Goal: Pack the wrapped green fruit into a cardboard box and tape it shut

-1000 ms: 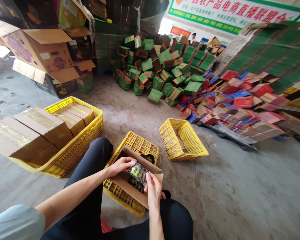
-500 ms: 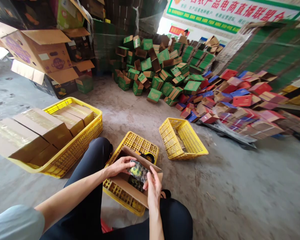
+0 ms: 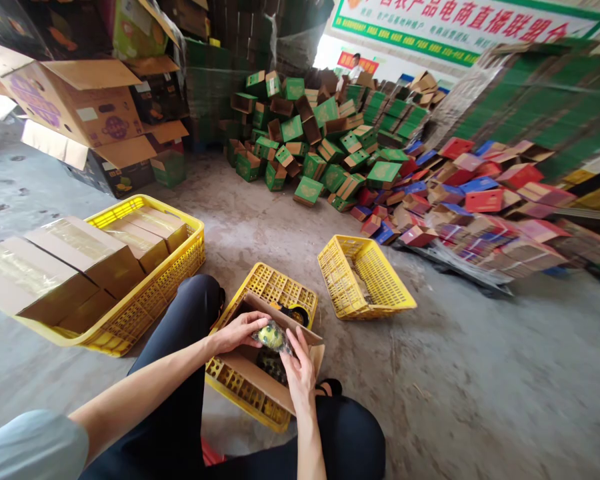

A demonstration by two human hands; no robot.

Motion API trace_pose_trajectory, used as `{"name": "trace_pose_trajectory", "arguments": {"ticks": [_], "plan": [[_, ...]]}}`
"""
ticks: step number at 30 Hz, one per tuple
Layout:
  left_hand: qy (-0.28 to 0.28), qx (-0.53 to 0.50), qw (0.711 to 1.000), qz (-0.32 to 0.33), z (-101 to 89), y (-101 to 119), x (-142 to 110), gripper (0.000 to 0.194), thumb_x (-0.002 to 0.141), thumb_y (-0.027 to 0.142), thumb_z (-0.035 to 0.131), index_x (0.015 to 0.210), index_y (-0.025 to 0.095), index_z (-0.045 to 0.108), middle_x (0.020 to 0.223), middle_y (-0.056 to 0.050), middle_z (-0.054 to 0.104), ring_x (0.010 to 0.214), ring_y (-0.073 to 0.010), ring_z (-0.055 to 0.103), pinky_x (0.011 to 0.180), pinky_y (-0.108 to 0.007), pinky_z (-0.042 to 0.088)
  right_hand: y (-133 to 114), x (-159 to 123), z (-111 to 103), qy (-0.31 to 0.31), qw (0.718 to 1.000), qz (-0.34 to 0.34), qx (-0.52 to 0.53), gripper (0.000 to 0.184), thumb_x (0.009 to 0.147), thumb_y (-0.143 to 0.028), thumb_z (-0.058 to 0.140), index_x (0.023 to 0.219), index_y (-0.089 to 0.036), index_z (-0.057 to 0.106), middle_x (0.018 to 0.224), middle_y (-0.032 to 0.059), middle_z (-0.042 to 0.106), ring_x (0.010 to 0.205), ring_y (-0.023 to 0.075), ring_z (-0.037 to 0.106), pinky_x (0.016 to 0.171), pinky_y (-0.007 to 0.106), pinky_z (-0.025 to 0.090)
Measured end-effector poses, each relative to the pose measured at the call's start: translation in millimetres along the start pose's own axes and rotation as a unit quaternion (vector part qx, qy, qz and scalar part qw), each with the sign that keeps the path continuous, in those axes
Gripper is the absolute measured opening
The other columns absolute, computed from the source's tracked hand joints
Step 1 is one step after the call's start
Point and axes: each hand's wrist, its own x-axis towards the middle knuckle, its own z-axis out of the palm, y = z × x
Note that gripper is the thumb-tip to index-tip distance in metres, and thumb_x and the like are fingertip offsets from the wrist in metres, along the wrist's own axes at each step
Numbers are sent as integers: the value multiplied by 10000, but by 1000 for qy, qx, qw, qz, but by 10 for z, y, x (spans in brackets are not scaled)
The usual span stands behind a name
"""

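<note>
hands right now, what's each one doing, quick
Left hand: closed, holding the wrapped green item.
Right hand: fingers extended at the item's other end; whether it grips cannot be told.

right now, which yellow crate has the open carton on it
The middle crate: the open carton rests on top. The left crate holds taped boxes; the right crate stands apart on the floor.

A warehouse, by its concrete floor (image 3: pixel 460 373), heaped green cartons (image 3: pixel 309 191), yellow plastic crates (image 3: pixel 341 293) and wide printed banner (image 3: pixel 460 30).
</note>
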Motion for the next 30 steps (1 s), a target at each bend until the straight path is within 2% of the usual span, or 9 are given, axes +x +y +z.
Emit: {"name": "trace_pose_trajectory", "arguments": {"ticks": [2, 4, 6, 10, 15, 21, 25, 28, 30], "plan": [[-6, -4, 1000, -16, 2, -11, 3, 643, 794, 636, 852, 1234, 183, 726, 1161, -101, 718, 943, -203, 708, 722, -262, 596, -12, 7, -18, -17, 999, -21, -16, 432, 893, -512, 728, 1256, -290, 800, 1581, 96, 571, 1420, 355, 576, 1058, 458, 600], [-10, -11, 999, -41, 0, -18, 3, 678, 782, 672, 840, 1222, 167, 737, 1131, -114, 739, 893, -201, 720, 730, -275, 595, -17, 19, -24, -21, 999, -34, -36, 395, 911, -528, 711, 1200, -282, 825, 1466, 104, 676, 1405, 344, 593, 1160, 511, 516], [-13, -12, 998, -65, -4, -17, -2, 724, 785, 730, 800, 1225, 156, 747, 1152, -133, 751, 898, -216, 727, 769, -308, 603, -9, 25, -17, -11, 999, -23, -37, 432, 908, -577, 700, 1164, -259, 840, 1324, 117, 762, 1329, 342, 658, 1166, 518, 510], [-24, -1, 996, -85, -7, 13, -27, 778, 823, 791, 712, 1278, 160, 749, 1285, -158, 731, 1107, -302, 693, 871, -368, 589, 32, 18, 8, 21, 998, 58, -7, 603, 849, -705, 698, 1125, -192, 854, 1097, 141, 833, 964, 333, 808, 926, 445, 666], [-50, 26, 997, -43, -1, 47, -58, 715, 850, 691, 767, 1380, 214, 709, 1389, -132, 695, 1295, -297, 619, 988, -356, 534, 40, 16, 10, 67, 991, 112, 7, 743, 775, -775, 720, 1105, -122, 852, 998, 156, 837, 727, 293, 795, 689, 370, 690], [-87, 12, 996, -23, -8, 23, -56, 694, 773, 572, 896, 1334, 200, 724, 1316, -137, 725, 1186, -288, 690, 954, -364, 566, -23, 30, 18, 80, 987, 134, 25, 742, 727, -787, 751, 1029, -119, 860, 883, 131, 828, 694, 275, 756, 541, 319, 649], [-80, 21, 996, -18, -16, -2, -33, 633, 748, 584, 906, 1208, 172, 770, 1168, -121, 759, 1030, -244, 718, 827, -301, 587, -14, 25, 25, 53, 988, 142, 31, 727, 761, -782, 732, 1011, -109, 845, 853, 121, 816, 700, 268, 745, 551, 312, 644], [-73, 37, 997, -6, -22, -5, -23, 596, 766, 625, 873, 1122, 155, 787, 1088, -109, 757, 952, -213, 704, 741, -252, 573, 20, 19, 37, 37, 988, 142, 48, 716, 793, -734, 742, 1130, -107, 817, 953, 140, 822, 784, 292, 770, 612, 333, 665], [-63, 46, 997, 4, -24, -3, -19, 590, 783, 648, 847, 1091, 149, 787, 1052, -101, 747, 920, -199, 689, 709, -235, 564, 41, 11, 51, 23, 988, 132, 71, 732, 814, -674, 764, 1313, -137, 747, 1149, 159, 805, 918, 320, 787, 677, 361, 683]]}}
